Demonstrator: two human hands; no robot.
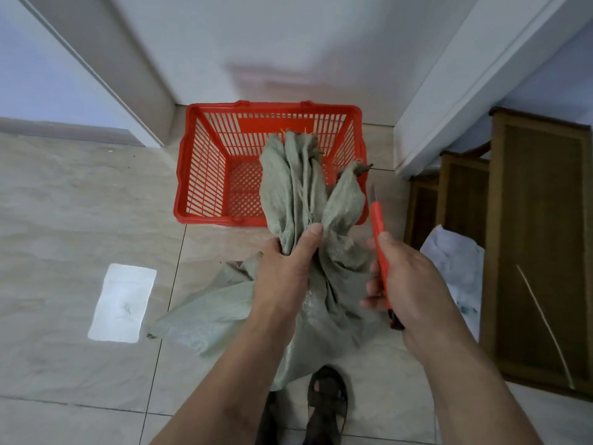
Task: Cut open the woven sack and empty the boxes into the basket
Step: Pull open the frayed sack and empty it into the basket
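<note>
A grey-green woven sack (337, 277) stands on the tiled floor in front of me, its gathered top pointing up toward the basket. My left hand (285, 271) grips the bunched neck of the sack. My right hand (407, 281) holds an orange utility knife (380, 248) just right of the sack, with the blade out and pointing up and away. A red plastic basket (205, 175) sits on the floor beyond the sack, against the white wall; I see nothing in it. No boxes are visible; the sack hides its contents.
Wooden furniture (539, 245) stands at the right with a white plastic bag (459, 268) beside it. A bright patch of light (123, 303) lies on the floor to the left. My sandalled foot (327, 403) is below the sack. White door frames flank the basket.
</note>
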